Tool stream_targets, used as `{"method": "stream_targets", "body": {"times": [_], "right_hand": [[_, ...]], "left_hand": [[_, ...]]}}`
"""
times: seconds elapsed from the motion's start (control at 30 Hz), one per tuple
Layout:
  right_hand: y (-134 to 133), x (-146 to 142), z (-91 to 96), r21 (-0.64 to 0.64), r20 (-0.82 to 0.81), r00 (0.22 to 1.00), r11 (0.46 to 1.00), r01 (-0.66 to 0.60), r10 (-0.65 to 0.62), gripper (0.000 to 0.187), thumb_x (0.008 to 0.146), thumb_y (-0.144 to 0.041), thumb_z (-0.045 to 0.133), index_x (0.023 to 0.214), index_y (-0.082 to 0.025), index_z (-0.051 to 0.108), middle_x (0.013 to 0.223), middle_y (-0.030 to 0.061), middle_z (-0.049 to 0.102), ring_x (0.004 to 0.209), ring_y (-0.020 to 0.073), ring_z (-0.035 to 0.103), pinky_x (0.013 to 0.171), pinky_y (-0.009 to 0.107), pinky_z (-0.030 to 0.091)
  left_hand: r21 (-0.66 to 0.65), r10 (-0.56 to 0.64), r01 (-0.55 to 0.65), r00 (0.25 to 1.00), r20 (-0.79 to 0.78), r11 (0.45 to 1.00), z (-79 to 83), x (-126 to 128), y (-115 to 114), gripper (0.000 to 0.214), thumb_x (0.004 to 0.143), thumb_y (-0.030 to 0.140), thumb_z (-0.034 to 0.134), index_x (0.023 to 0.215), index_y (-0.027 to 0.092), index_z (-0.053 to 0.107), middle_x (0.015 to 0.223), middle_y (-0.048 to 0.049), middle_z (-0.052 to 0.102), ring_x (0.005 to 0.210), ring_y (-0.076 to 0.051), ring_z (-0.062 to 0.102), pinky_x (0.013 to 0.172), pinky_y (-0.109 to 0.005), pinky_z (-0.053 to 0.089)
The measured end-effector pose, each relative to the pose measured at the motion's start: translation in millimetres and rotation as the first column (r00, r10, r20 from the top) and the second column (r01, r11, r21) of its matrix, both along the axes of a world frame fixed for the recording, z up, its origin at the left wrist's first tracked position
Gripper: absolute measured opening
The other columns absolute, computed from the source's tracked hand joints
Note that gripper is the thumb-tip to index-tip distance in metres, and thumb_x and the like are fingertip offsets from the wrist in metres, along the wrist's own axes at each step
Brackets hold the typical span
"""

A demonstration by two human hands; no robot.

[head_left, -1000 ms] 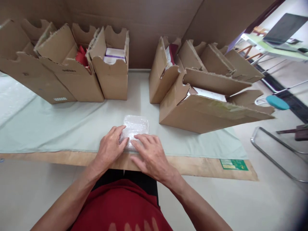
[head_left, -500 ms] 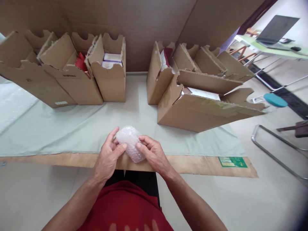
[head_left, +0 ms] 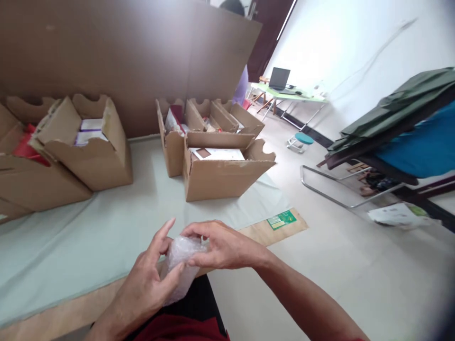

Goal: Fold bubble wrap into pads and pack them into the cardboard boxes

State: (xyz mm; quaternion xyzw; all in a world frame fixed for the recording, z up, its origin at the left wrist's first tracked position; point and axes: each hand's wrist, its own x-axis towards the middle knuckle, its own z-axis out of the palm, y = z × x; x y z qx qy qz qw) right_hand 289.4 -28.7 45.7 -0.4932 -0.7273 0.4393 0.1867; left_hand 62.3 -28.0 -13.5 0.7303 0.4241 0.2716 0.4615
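A small bubble-wrapped packet (head_left: 180, 265) is held up off the table, just over its near edge. My left hand (head_left: 147, 284) cups the packet from below and the left, with the fingers curled round it. My right hand (head_left: 222, 246) grips its top from the right with thumb and fingers pressed on the wrap. What lies inside the wrap is hidden.
A pale green cloth (head_left: 88, 227) covers the table. Open cardboard boxes (head_left: 222, 177) with packs stand at the left and centre, in front of a cardboard wall. To the right are bare floor, a metal frame (head_left: 330, 196), a teal stool (head_left: 302, 139) and a desk with a laptop (head_left: 279, 78).
Both hands lifted the bubble-wrapped packet off the cloth and drew it toward me. My head turned right, so the boxes slid left and the room came into view.
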Motion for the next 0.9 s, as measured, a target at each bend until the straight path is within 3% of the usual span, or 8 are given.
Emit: {"method": "stream_targets", "body": {"times": [0.17, 0.27, 0.37, 0.53, 0.6, 0.7, 0.8, 0.9], "right_hand": [[-14, 52, 57.1, 0.238, -0.063, 0.967, 0.937, 0.255, -0.247, 0.018, 0.083, -0.029, 0.076, 0.097, -0.02, 0.069, 0.085, 0.0, 0.069, 0.075, 0.0161, 0.061, 0.067, 0.028, 0.048], [-3, 95, 90.8, 0.415, -0.397, 0.796, 0.684, 0.6, -0.457, 0.024, 0.085, -0.034, 0.076, 0.104, -0.024, 0.067, 0.095, 0.0019, 0.071, 0.082, 0.0188, 0.066, 0.07, 0.032, 0.054], [25, 136, 105.8, 0.499, -0.531, 0.666, 0.442, 0.746, -0.524, 0.031, 0.079, -0.035, 0.078, 0.104, -0.024, 0.064, 0.094, 0.0018, 0.073, 0.081, 0.0193, 0.068, 0.068, 0.032, 0.055], [57, 164, 103.3, 0.693, -0.079, 0.543, 0.345, 0.633, -0.836, 0.03, 0.073, -0.036, 0.074, 0.096, -0.02, 0.063, 0.081, 0.0042, 0.071, 0.074, 0.0226, 0.066, 0.067, 0.035, 0.051], [57, 155, 105.6, 0.798, 0.203, 0.355, 0.364, 0.48, -0.913, 0.031, 0.077, -0.036, 0.071, 0.101, -0.018, 0.066, 0.087, 0.0087, 0.073, 0.079, 0.027, 0.067, 0.071, 0.037, 0.048], [58, 131, 115.9, 0.787, 0.506, 0.172, 0.534, 0.31, -0.845, 0.035, 0.084, -0.037, 0.064, 0.111, -0.016, 0.068, 0.094, 0.0133, 0.075, 0.087, 0.0316, 0.069, 0.071, 0.036, 0.043], [70, 113, 127.3, 0.617, 0.714, 0.207, 0.741, 0.265, -0.669, 0.033, 0.085, -0.036, 0.061, 0.11, -0.016, 0.07, 0.097, 0.0132, 0.076, 0.089, 0.03, 0.069, 0.067, 0.033, 0.039], [86, 113, 134.8, 0.476, 0.81, 0.229, 0.834, 0.279, -0.539, 0.032, 0.087, -0.035, 0.06, 0.108, -0.015, 0.072, 0.1, 0.0136, 0.076, 0.089, 0.0276, 0.069, 0.063, 0.031, 0.037]], "left_hand": [[0.465, -0.007, 0.024, 0.999, -0.037, 0.885, 28.2, 19, 21, 0.072, 0.095, 0.036, 0.062, 0.16, 0.033, 0.03, 0.13, -0.0082, 0.07, 0.114, -0.025, 0.07, 0.094, -0.038, 0.059], [0.736, 0.035, -0.013, 0.999, -0.015, 0.677, 58.0, 40, 46, 0.065, 0.096, 0.029, 0.062, 0.156, 0.026, 0.037, 0.143, -0.0135, 0.061, 0.132, -0.029, 0.059, 0.108, -0.046, 0.051], [0.867, 0.031, 0.014, 0.999, -0.034, 0.498, 81.3, 74, 77, 0.06, 0.095, 0.019, 0.061, 0.151, 0.017, 0.042, 0.151, -0.0187, 0.055, 0.146, -0.033, 0.046, 0.117, -0.051, 0.042], [0.901, 0.093, 0.11, 0.982, -0.164, 0.42, 84.5, 120, 117, 0.038, 0.091, 0.014, 0.06, 0.128, 0.007, 0.062, 0.121, -0.0197, 0.072, 0.123, -0.037, 0.063, 0.114, -0.059, 0.041], [0.905, 0.104, 0.126, 0.978, -0.183, 0.406, 79.4, 126, 120, 0.023, 0.093, 0.012, 0.056, 0.111, 0.011, 0.069, 0.098, -0.0128, 0.076, 0.099, -0.03, 0.07, 0.11, -0.059, 0.044], [0.923, 0.125, 0.108, 0.978, -0.165, 0.369, 74.5, 125, 116, 0.021, 0.096, 0.011, 0.051, 0.102, 0.015, 0.07, 0.08, -0.0059, 0.072, 0.082, -0.025, 0.068, 0.108, -0.058, 0.045], [0.931, 0.158, 0.093, 0.975, -0.157, 0.352, 74.1, 123, 112, 0.022, 0.096, 0.01, 0.05, 0.103, 0.015, 0.071, 0.079, -0.0052, 0.07, 0.08, -0.024, 0.066, 0.108, -0.059, 0.045], [0.924, 0.164, 0.091, 0.973, -0.162, 0.37, 74.3, 124, 111, 0.022, 0.096, 0.01, 0.051, 0.101, 0.016, 0.071, 0.081, -0.0051, 0.07, 0.08, -0.024, 0.066, 0.108, -0.059, 0.045]]}}
